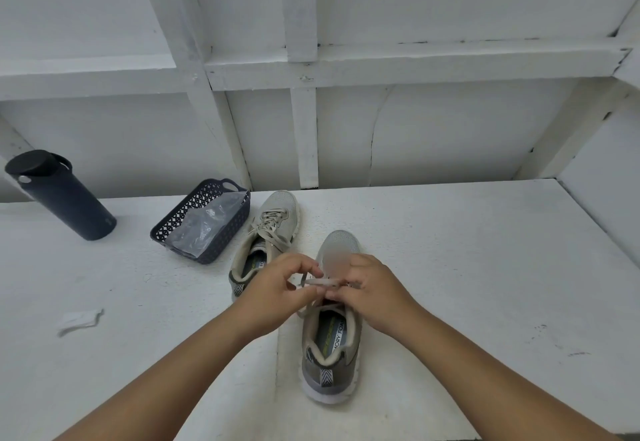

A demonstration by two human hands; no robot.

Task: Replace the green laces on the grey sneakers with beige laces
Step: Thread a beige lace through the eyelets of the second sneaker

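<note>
The near sneaker lies heel-near, toe-far. Across its throat a beige lace runs left to right between both hands: left hand and right hand each pinch it, equally close.

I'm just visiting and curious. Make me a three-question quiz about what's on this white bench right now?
1. True or false: both hands work a lace over the nearer sneaker.
2. What lies in the dark basket? A) clear plastic B) green laces C) a sock
3. Fill in: the far sneaker is laced in ____.

Key: 1 true: left hand and right hand pinch the beige lace. 2 A. 3 beige.
</note>
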